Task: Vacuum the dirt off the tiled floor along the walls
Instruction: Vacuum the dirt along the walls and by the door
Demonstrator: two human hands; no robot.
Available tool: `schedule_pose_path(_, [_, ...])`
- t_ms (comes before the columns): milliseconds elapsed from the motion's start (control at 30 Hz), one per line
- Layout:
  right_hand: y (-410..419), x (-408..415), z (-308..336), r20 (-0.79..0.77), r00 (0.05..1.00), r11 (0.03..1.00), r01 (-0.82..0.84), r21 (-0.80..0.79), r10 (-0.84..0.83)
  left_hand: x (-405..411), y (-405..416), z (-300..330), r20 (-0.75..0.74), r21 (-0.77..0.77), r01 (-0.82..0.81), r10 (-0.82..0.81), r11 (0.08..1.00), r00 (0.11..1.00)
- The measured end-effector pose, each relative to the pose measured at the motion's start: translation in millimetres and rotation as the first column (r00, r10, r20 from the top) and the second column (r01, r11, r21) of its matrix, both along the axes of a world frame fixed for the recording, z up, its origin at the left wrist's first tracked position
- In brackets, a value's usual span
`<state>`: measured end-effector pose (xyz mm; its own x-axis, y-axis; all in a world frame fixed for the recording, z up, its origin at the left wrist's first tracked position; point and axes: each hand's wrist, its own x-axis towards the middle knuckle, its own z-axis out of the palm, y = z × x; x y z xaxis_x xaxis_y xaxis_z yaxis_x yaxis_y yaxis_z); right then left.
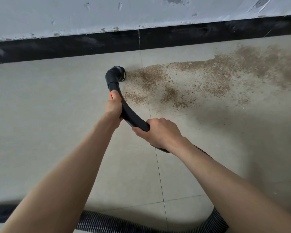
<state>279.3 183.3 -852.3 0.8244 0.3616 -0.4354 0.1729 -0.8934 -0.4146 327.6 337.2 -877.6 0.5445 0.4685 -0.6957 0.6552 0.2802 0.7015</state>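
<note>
A curved black vacuum wand [127, 113] with an orange band runs from my hands toward the wall. Its round brush nozzle [118, 73] touches the floor at the left edge of a brown spread of gritty dirt [200, 79]. My left hand [113, 107] grips the wand near the orange band, thumb laid on top. My right hand [158, 132] grips the wand's lower end, where the hose joins. The dirt stretches to the right along the black skirting [65, 47].
Beige floor tiles [40, 115] with thin grout lines lie to the left of the dirt. A grey scuffed wall [91, 14] rises above the skirting. The black ribbed hose [124, 222] loops across the floor close to my body.
</note>
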Motion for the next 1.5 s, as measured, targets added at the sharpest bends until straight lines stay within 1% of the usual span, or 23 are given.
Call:
schedule_pose_path(400, [-42, 11, -3, -0.004, 0.999, 0.998, 0.048, 0.027, -0.048, 17, -42, 1, 0.009, 0.027, 0.069, -0.070, 0.997, 0.998])
schedule_pose_path(500, [-59, 11, -4, -0.017, 0.997, 0.997, 0.073, 0.030, -0.073, 21, -59, -2, 0.000, 0.001, 0.054, -0.054, 0.999, 0.999])
schedule_pose_path(633, [-80, 17, -6, -0.035, 0.994, 0.994, 0.107, 0.038, -0.106, 31, -81, -4, -0.002, 0.013, 0.055, -0.055, 0.998, 0.998])
schedule_pose_path(867, [-103, 35, -7, -0.044, 0.991, 0.989, 0.127, 0.071, -0.125, 53, -103, -7, -0.006, 0.034, 0.102, -0.102, 0.994, 0.995])
schedule_pose_path(1200, [-141, 44, -14, -0.060, 0.980, 0.974, 0.197, 0.108, -0.192, 75, -144, -11, 0.007, 0.078, 0.210, -0.211, 0.975, 0.977])
schedule_pose_path(1500, [-179, 48, -20, -0.059, 0.945, 0.934, 0.327, 0.148, -0.321, 95, -190, -15, 0.017, 0.119, 0.337, -0.341, 0.934, 0.940])
